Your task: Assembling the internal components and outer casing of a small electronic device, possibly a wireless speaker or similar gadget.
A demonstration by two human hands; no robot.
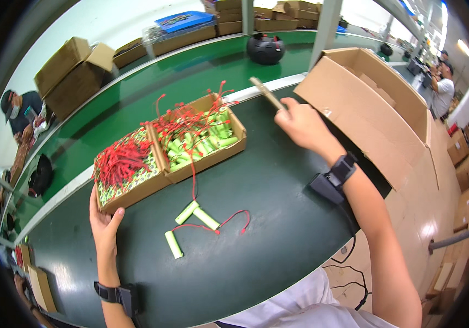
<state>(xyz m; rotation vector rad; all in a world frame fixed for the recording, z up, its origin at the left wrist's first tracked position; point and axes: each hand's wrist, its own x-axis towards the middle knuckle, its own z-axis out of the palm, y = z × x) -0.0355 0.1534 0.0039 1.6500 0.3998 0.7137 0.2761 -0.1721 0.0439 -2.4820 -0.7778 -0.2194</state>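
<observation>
My left hand (103, 217) grips the near left corner of a shallow cardboard box (136, 195), fingers along its side and thumb at the front. This box holds tightly packed upright green battery cells with red wires (125, 161) lying over them. A second open cardboard box (210, 160) touches it on the right, filled with loose green battery cells (193, 146) and tangled red wires. Raised at the right, my right hand (305, 127) pinches a narrow flat strip of cardboard (266, 93). Three loose green battery cells (206, 218) with red leads lie on the dark table (245, 273).
A large open cardboard carton (371, 120) stands right of my right hand. Beyond the table runs a green conveyor (201, 60) carrying a black rounded device (265, 49). More cartons (73, 76) line its far side. Other people work at far left and far right. Cables hang near the table's right edge.
</observation>
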